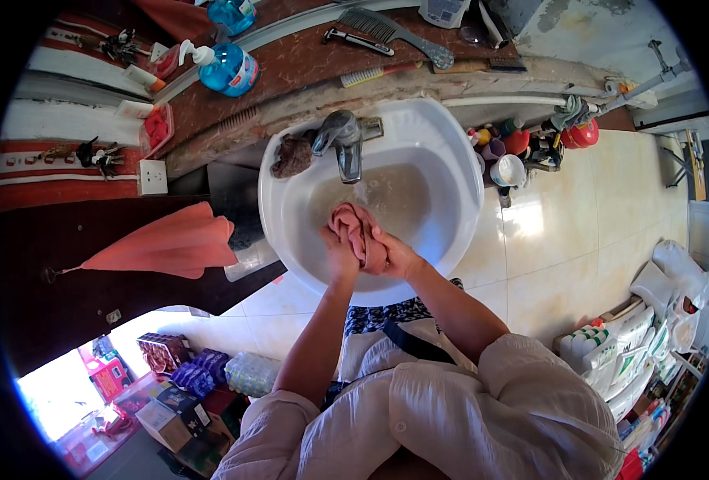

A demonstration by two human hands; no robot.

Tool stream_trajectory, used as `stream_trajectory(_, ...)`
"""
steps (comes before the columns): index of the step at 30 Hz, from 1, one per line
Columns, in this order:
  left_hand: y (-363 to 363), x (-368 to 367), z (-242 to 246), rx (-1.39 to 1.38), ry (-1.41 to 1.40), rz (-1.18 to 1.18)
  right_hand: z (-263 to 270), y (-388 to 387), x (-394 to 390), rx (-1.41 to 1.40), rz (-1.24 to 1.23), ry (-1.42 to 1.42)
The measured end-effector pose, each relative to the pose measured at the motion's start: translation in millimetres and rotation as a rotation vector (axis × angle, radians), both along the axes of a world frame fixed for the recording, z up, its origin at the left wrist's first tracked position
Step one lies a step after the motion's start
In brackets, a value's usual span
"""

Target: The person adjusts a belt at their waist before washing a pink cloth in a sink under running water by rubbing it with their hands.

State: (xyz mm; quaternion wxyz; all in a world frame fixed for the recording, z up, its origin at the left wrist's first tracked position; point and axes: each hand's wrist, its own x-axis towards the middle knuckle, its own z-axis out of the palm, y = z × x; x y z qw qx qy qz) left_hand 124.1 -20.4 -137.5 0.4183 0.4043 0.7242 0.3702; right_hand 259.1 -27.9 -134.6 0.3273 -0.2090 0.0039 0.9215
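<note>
A wet pink cloth is bunched up between my two hands over the near half of a white wash basin. My left hand grips it from the left, its fingers partly hidden by the folds. On the cloth's right side my right hand presses with the thumb on top. Just beyond the cloth, water runs from the spout of a chrome faucet into cloudy water standing in the basin. A brown scouring pad or sponge lies on the rim left of the faucet.
A blue pump bottle, a grey comb and a razor rest on the ledge behind the basin. To the left hangs a coral towel. Several bottles and a white cup stand right of the basin.
</note>
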Motion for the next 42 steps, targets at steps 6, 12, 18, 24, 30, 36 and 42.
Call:
stream_trajectory(6,13,-14,32,-0.257,0.504,-0.449,27,-7,3,0.045,-0.041,-0.069)
stream_trajectory(12,10,-27,44,0.029,-0.548,-0.118,28,0,1,-0.191,-0.18,0.092)
stream_trajectory(18,11,-52,16,-0.073,-1.31,-0.225,57,5,-8,-0.23,-0.083,0.625)
stream_trajectory(24,47,-15,93,0.11,-1.305,-0.379,55,3,-15,-0.265,0.036,0.665)
stream_trajectory(30,51,-46,73,-0.016,-1.141,-0.393,60,12,-3,-0.322,0.183,0.488)
stream_trajectory(36,52,-27,93,-0.065,-1.1,-0.237,54,15,8,-0.039,0.27,0.457)
stream_trajectory(42,61,-12,101,-0.178,-0.748,-0.286,80,27,13,0.253,0.173,-0.169)
